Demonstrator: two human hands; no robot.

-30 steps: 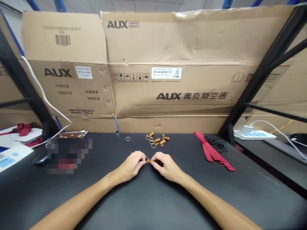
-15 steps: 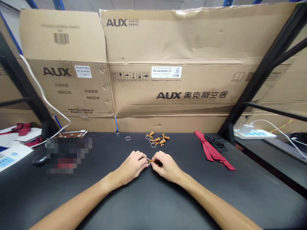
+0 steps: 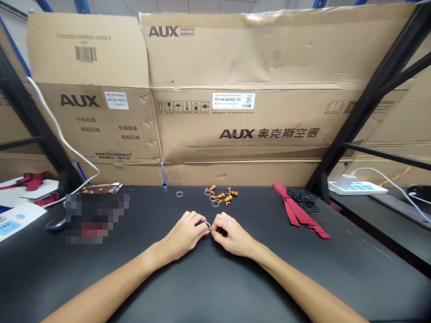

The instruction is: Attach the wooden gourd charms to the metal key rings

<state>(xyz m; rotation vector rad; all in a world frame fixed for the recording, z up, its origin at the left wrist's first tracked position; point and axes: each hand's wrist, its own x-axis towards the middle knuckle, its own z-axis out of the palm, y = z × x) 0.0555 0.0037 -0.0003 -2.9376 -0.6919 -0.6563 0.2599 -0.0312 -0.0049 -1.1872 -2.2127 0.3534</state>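
Note:
My left hand (image 3: 189,232) pinches a silvery split key ring (image 3: 208,224) between thumb and fingertips. Facing it, my right hand (image 3: 232,234) is closed on a small brown gourd-shaped pendant (image 3: 220,231), mostly hidden by the fingers. The pendant's cord end meets the ring between the two hands; whether it is threaded on cannot be seen. Beyond my hands lies a cluster of gourd pendants (image 3: 220,196) with several key rings. A lone key ring (image 3: 179,194) rests to their left.
On the right of the black table (image 3: 168,287) lie red ribbon strips (image 3: 298,206) and a pile of black clasps (image 3: 305,202). A pixelated patch (image 3: 94,217) covers something at the left. Cardboard (image 3: 235,148) stands along the back edge, between black metal posts (image 3: 340,107).
The ring has turned slightly in my left fingers, and the pendant's cord end has moved down and closer against it. Both hands stay nearly in place.

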